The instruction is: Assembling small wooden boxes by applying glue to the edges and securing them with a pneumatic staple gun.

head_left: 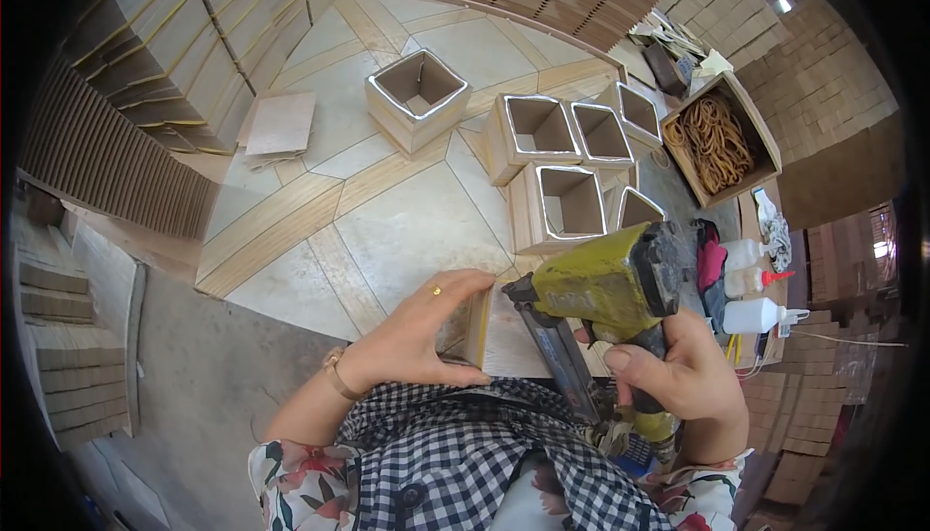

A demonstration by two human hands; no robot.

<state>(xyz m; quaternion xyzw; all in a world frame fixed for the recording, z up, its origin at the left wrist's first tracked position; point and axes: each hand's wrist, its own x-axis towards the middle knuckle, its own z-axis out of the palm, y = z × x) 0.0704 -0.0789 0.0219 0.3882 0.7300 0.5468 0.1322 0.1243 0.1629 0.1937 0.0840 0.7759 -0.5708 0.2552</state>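
Observation:
My right hand [683, 371] is wrapped round the handle of a yellow nail gun [601, 279], which has a dark magazine [557, 352] slanting down toward me. Its nose sits just above the edge of a wooden box [509, 337] at the front of the table, close to my checked apron. On the near left side, my left hand [417, 332] grips this box, thumb and fingers spread along its wall. A light panel lies on the box's right part, while the gun partly covers it. I cannot tell whether the nose touches the wood.
A glue-rimmed wooden box [417, 129] stands alone mid-table; several more such boxes [528, 211] cluster to its right. Thin square panels [281, 124] lie at left. At right are a crate [770, 148] of rubber bands [717, 148] and white bottles [751, 316]. Panel stacks [174, 27] surround the table.

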